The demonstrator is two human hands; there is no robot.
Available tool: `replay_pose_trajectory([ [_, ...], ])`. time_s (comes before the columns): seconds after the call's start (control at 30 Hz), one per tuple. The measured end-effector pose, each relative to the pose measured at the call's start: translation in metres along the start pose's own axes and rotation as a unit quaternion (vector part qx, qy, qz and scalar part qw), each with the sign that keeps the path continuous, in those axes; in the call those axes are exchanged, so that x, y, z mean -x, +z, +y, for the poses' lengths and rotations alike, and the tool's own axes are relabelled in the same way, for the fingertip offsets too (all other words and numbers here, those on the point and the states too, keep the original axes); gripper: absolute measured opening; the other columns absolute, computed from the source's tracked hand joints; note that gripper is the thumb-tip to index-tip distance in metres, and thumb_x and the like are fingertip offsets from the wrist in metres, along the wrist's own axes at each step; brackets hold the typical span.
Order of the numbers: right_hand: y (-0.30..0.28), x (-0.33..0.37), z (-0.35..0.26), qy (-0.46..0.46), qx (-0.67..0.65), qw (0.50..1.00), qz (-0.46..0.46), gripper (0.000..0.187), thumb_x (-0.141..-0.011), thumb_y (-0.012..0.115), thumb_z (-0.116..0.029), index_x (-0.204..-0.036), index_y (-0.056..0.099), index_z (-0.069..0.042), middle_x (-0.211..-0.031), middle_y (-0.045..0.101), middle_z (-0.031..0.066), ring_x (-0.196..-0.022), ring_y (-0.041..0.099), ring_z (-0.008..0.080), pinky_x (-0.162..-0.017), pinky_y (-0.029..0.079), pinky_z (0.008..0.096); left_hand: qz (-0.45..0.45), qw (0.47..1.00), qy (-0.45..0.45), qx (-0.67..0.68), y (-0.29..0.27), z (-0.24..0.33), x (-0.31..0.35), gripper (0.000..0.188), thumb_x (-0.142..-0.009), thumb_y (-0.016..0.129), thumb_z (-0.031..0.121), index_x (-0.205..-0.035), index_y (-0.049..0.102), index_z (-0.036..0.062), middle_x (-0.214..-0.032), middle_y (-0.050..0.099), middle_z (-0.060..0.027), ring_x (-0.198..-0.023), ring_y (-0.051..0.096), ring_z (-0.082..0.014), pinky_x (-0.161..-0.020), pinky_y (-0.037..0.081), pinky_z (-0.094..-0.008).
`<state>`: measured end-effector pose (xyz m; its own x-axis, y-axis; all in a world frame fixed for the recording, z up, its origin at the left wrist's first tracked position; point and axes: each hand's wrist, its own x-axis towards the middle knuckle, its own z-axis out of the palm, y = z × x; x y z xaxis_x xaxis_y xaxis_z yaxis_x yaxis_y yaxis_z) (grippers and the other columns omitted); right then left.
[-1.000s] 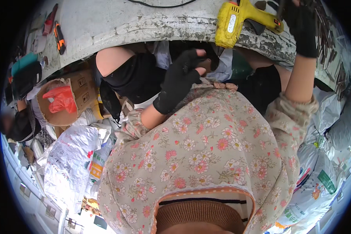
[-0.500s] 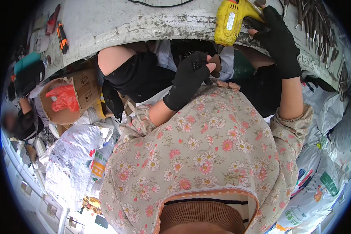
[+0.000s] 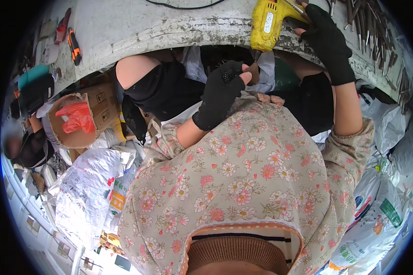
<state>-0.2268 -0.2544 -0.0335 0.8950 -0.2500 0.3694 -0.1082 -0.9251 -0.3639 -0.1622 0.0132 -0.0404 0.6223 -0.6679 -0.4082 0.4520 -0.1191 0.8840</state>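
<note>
Left hand (image 3: 221, 94) pinches brown piece (image 3: 254, 73); right hand (image 3: 328, 48) curled at glue gun (image 3: 263, 35).

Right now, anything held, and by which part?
Left hand: small brown piece, by its left edge. Right hand: at the handle of the yellow glue gun; whether it grips that or the thin stick, can't tell.

The black-gloved left hand (image 3: 220, 94) angles inward, bare thumb and finger pinched close. The right hand (image 3: 328, 50) reaches higher, thumb parted from fingers; its forearm (image 3: 347, 107) stands nearly upright
</note>
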Motion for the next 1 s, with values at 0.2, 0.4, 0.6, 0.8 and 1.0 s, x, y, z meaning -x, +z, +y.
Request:
replay_pose_trajectory([
  [0.2,-0.022,0.033,-0.076,0.188,-0.344,0.914,-0.102,0.038,-0.082,0.061,-0.01,-0.119,0.053,-0.004,-0.106,0.062,0.0117,-0.097,0.06,0.0224,-0.082,0.045,0.0298,0.014,0.976,-0.092,0.195,-0.003,0.017,-0.001,0.017,-0.086,0.059,0.021,-0.092,0.058,0.0049,-0.067,0.05,0.0038,-0.058,0.044,-0.0032,-0.052,0.036,-0.0182],
  [0.4,-0.06,0.057,-0.124,0.181,-0.376,0.886,-0.204,0.035,-0.082,0.06,-0.006,-0.117,0.057,-0.007,-0.098,0.065,0.0092,-0.086,0.063,0.0171,-0.074,0.046,0.0264,0.0,0.919,-0.193,0.343,0.0,0.026,-0.003,0.03,-0.091,0.051,0.036,-0.076,0.053,0.009,-0.062,0.046,0.0043,-0.05,0.04,-0.0038,-0.046,0.031,-0.0177],
  [0.6,-0.069,0.054,-0.129,0.167,-0.353,0.891,-0.23,0.032,-0.08,0.06,-0.003,-0.111,0.061,-0.007,-0.09,0.066,0.0098,-0.073,0.063,0.0173,-0.065,0.046,0.0267,-0.005,0.943,-0.207,0.261,0.0,0.041,0.005,0.032,-0.091,0.051,0.034,-0.072,0.053,0.008,-0.061,0.045,0.0047,-0.052,0.04,-0.0039,-0.05,0.033,-0.0182],
  [0.8,-0.077,0.044,-0.129,0.103,-0.288,0.918,-0.253,0.034,-0.075,0.063,-0.003,-0.108,0.063,-0.011,-0.081,0.065,0.0097,-0.061,0.058,0.0207,-0.057,0.044,0.0281,-0.042,0.999,0.016,-0.021,-0.012,0.039,0.006,0.03,-0.091,0.048,0.033,-0.075,0.051,0.0075,-0.065,0.047,0.0029,-0.055,0.038,-0.0041,-0.05,0.031,-0.0206],
  [1.0,-0.085,0.033,-0.152,0.098,-0.22,0.927,-0.287,0.038,-0.074,0.064,0.001,-0.11,0.062,-0.01,-0.083,0.061,0.0102,-0.071,0.059,0.0221,-0.064,0.045,0.029,-0.036,0.996,0.066,-0.056,-0.008,0.05,0.012,0.028,-0.091,0.048,0.028,-0.076,0.052,0.0053,-0.064,0.046,0.0029,-0.059,0.04,-0.0037,-0.053,0.032,-0.0203],
])
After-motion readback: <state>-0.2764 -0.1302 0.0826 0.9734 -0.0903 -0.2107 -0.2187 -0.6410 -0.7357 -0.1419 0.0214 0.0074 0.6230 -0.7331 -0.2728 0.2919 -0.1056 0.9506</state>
